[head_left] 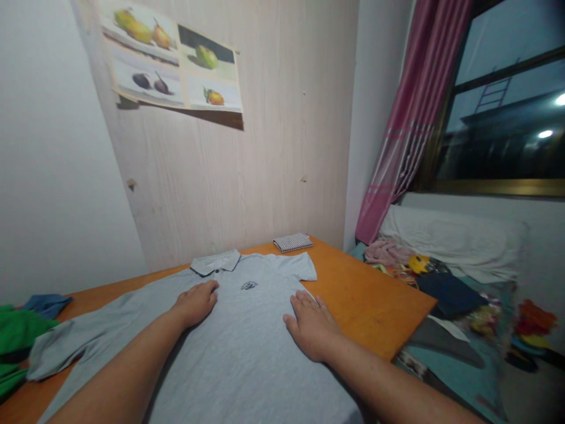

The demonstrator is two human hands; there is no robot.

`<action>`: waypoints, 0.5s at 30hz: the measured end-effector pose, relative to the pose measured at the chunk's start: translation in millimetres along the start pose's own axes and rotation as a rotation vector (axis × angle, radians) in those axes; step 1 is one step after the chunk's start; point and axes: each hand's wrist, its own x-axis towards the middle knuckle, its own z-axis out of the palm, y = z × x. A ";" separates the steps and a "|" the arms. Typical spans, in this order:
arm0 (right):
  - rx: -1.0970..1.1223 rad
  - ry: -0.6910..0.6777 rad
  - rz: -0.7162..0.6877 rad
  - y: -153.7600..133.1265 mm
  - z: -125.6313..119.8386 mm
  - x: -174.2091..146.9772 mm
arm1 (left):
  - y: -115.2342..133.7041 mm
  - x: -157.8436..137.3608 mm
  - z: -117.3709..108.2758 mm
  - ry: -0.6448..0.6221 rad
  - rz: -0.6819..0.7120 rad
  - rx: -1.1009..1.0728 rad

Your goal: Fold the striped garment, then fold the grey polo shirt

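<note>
A light grey polo shirt [247, 347] lies face up and spread flat on an orange table [371, 300], its collar toward the far wall. My left hand [196, 303] rests palm down on the shirt's chest, just below the collar. My right hand [311, 327] lies flat on the shirt near its right side seam, fingers spread. Neither hand grips the cloth.
A folded striped cloth [292, 242] sits at the table's far edge. Green and blue clothes [20, 333] are heaped at the left end. To the right stands a bed [459, 294] strewn with garments, below a window with a pink curtain [408, 123].
</note>
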 end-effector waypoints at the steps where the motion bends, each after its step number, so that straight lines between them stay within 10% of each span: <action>1: 0.000 0.002 -0.001 0.0 0.0 0.0 | 0.3 -1.3 1.2 -0.001 -0.006 0.005; 15: -0.019 0.013 -0.018 0.6 1.4 -0.6 | 1.1 -4.5 5.6 -0.012 -0.021 0.069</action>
